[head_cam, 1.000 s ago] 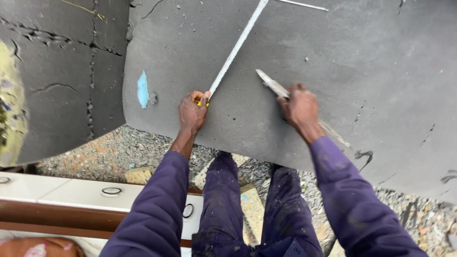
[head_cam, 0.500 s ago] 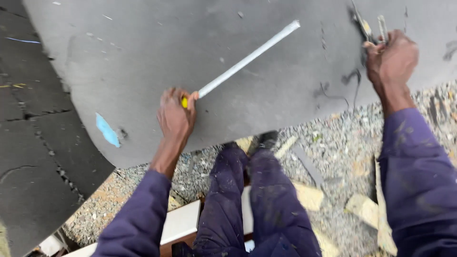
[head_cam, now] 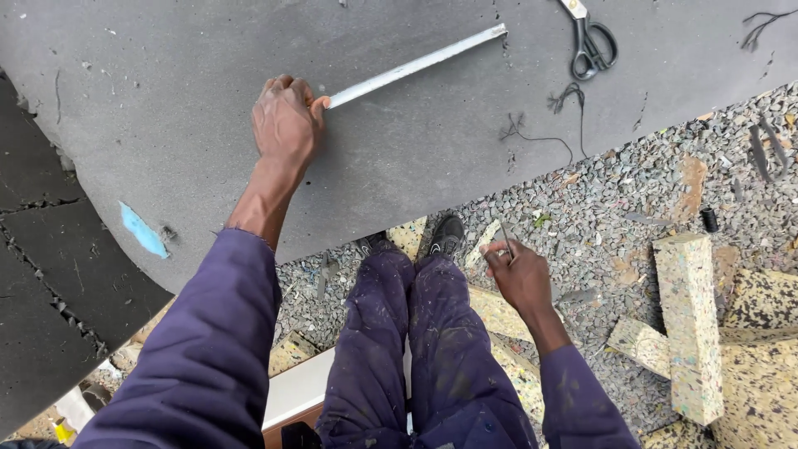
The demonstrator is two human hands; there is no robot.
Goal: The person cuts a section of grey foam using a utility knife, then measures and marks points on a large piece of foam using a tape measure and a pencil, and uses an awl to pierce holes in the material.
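Left hand (head_cam: pixel 287 125) still pinning white measuring strip (head_cam: pixel 416 64) on grey foam sheet (head_cam: pixel 416 158); right hand (head_cam: pixel 519 278) now lowered off sheet, pinching thin blade (head_cam: pixel 505 239); scissors (head_cam: pixel 592 40) far right.

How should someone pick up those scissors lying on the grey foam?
Probably by the black looped handles. The scissors lie flat on the grey foam sheet with the loops pointing toward the near edge and the pale blades pointing away. So reaching in from the near side meets the handles first and keeps fingers off the blades.
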